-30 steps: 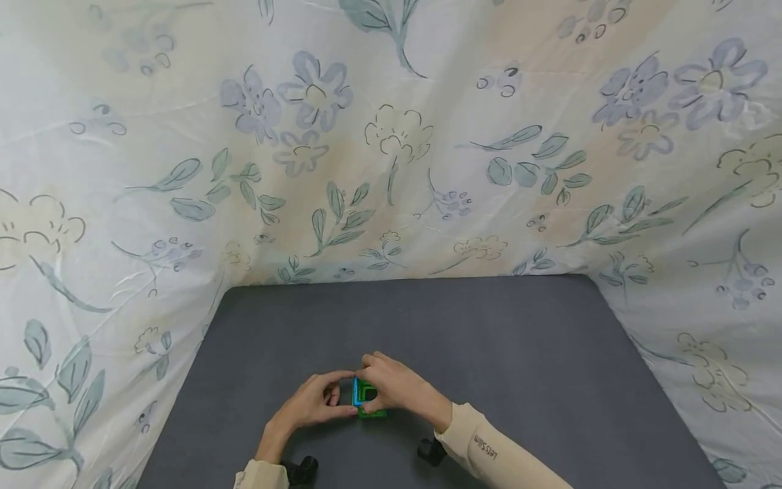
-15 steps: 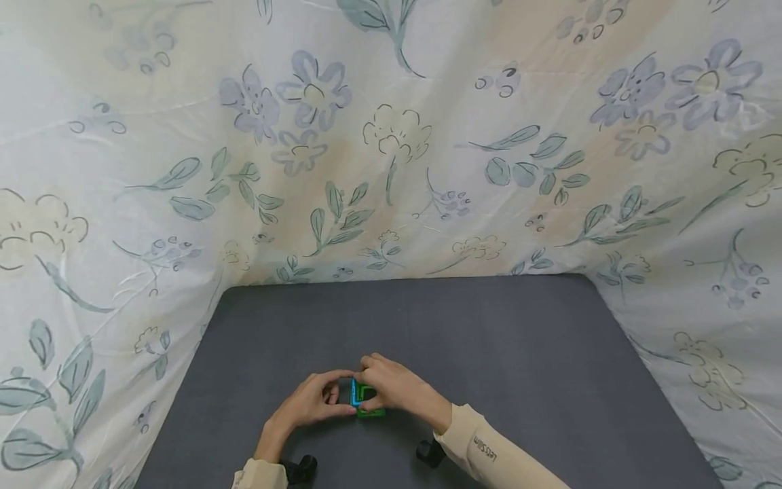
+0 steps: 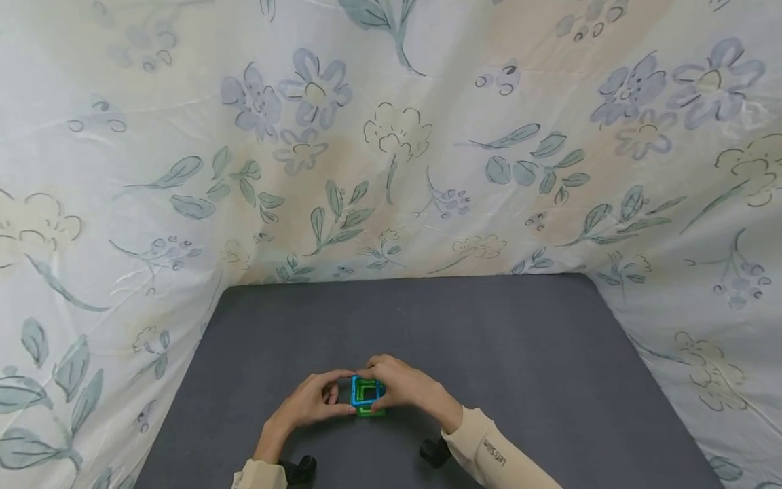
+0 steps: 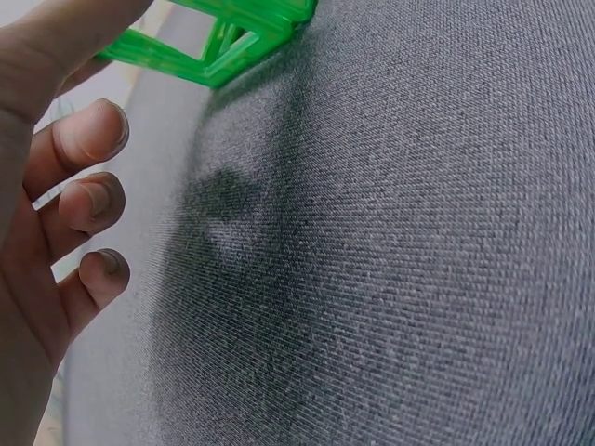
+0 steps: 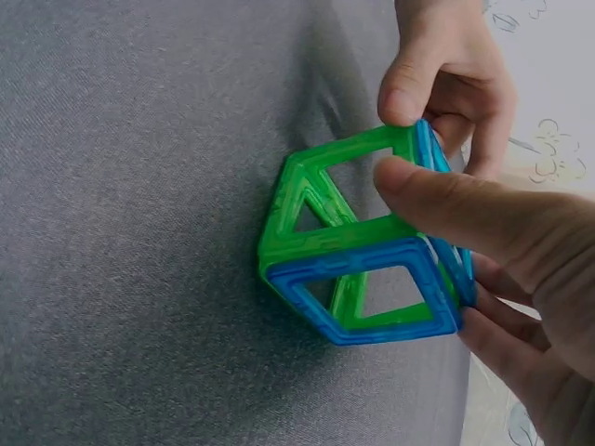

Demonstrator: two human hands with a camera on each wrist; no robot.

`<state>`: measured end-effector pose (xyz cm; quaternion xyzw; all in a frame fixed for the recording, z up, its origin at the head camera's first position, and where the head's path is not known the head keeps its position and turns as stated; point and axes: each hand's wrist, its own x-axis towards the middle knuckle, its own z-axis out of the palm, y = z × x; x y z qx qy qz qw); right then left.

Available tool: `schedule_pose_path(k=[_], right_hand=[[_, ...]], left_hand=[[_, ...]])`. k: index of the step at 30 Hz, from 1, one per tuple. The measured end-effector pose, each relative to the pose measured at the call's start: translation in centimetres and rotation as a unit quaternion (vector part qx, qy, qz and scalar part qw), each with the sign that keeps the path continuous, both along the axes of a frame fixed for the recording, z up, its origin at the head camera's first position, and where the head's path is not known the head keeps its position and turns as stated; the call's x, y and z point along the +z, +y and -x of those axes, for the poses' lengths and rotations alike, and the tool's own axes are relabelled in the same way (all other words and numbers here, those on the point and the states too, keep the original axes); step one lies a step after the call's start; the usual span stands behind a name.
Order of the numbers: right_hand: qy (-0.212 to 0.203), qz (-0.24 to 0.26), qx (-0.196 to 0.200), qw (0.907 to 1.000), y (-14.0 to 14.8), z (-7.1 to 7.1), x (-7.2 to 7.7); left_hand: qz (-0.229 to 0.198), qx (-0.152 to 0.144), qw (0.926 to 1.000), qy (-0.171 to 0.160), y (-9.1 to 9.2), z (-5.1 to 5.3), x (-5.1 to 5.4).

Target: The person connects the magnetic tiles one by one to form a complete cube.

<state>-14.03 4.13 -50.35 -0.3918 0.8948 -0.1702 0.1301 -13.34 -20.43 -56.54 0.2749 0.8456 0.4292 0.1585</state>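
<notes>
A box-like frame of green and blue magnetic tiles (image 5: 339, 239) stands on the dark grey surface. In the head view, a blue square tile (image 3: 354, 392) lies on its top, with green edges below. The left hand (image 3: 311, 401) pinches the left side of the frame between thumb and index finger; its other fingers are bent and clear of it. From the right, the right hand (image 3: 404, 388) holds the top tile, its thumb on the near edge and fingers at the far side. Another blue tile (image 5: 349, 260) forms one side in the right wrist view. Green tile bars (image 4: 158, 58) show in the left wrist view.
The dark grey tabletop (image 3: 464, 326) extends around the hands. Floral cloth (image 3: 391, 224) hangs behind it and on both sides. Black wrist-worn devices (image 3: 299, 470) sit below each forearm.
The right hand has shifted slightly right, uncovering the blue square tile, which now lies across the frame's top. The left hand has stayed in place.
</notes>
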Motion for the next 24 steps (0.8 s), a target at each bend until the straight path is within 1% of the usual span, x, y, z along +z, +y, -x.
schedule_pose_path(k=[5,7,15,20,24], right_hand=[[0.025,-0.004,0.008,0.9997,0.0,-0.2,-0.2],[0.028,-0.005,0.007,0.9996,0.1,-0.3,-0.2],[0.021,0.008,0.007,0.9997,0.1,-0.2,-0.6],[0.010,0.007,0.002,0.9999,0.2,-0.2,-0.8],[0.000,0.030,-0.002,0.9995,0.7,-0.4,-1.1]], left_hand=[[0.004,0.000,1.0000,-0.001,0.1,0.0,0.1],[0.006,0.001,1.0000,-0.003,0.1,0.1,0.1],[0.019,0.004,0.9998,-0.007,0.1,0.2,0.2],[0.023,0.007,0.9997,-0.010,0.1,0.1,0.1],[0.022,0.006,0.9997,-0.009,0.1,-0.1,0.0]])
